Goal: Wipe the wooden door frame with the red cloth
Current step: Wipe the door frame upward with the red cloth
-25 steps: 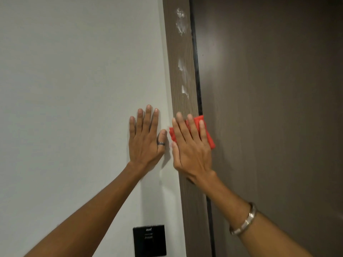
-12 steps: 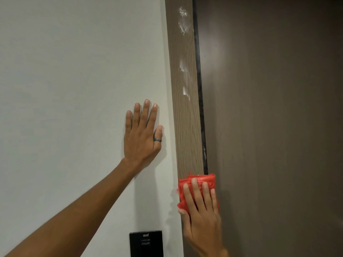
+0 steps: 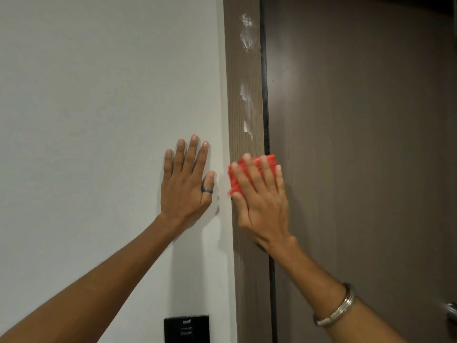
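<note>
A vertical wooden door frame [image 3: 243,70] runs between the white wall and the dark door. White smears mark it above my hands. My right hand [image 3: 263,201] lies flat on the frame with fingers spread, pressing a folded red cloth [image 3: 268,161] against the wood. The cloth shows above and left of the fingers; the rest is hidden under the palm. My left hand [image 3: 185,184] rests flat and open on the wall just left of the frame, a ring on its thumb.
The white wall [image 3: 99,120] fills the left half. A dark brown door [image 3: 358,144] fills the right, with a metal handle [image 3: 452,315] at the lower right edge. A black switch plate [image 3: 186,329] sits on the wall at the bottom.
My right hand slid the red cloth down the frame, then back up to about where it began. My left hand stayed on the wall.
</note>
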Action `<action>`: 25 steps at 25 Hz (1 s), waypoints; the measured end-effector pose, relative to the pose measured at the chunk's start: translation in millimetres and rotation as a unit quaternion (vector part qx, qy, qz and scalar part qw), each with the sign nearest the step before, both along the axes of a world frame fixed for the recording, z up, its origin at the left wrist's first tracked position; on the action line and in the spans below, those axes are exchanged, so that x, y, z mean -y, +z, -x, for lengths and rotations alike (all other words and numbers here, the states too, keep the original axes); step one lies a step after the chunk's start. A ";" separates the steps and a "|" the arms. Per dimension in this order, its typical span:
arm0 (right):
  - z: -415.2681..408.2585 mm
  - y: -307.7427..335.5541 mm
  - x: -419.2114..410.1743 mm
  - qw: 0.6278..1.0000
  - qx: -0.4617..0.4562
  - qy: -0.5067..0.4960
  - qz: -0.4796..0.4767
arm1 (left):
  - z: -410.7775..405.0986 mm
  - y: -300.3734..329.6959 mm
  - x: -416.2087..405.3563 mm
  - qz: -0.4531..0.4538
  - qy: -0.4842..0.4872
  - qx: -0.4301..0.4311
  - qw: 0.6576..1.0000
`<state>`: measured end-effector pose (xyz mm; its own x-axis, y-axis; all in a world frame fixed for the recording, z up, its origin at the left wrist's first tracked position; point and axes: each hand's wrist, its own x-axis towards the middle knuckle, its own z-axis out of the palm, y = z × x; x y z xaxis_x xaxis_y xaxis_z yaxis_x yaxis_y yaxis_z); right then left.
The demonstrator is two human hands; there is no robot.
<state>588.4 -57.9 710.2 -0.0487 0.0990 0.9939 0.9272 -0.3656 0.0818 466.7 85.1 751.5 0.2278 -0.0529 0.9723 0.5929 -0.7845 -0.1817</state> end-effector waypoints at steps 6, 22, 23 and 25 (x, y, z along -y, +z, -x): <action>0.3 -41.8 8.8 0.999 -0.023 0.014 0.027 | 10.2 18.7 -6.6 -0.015 -0.007 -0.025 1.000; 14.0 -100.4 7.8 0.996 -0.084 -0.031 0.022 | 11.9 24.7 -9.9 -0.029 -0.004 -0.032 0.999; 11.9 -94.2 7.1 0.996 -0.082 -0.040 0.024 | 11.4 27.4 -9.1 -0.028 -0.003 -0.030 0.999; 10.3 -56.8 4.8 0.996 -0.081 -0.037 0.018 | 8.1 38.4 -6.4 -0.033 -0.007 -0.030 0.999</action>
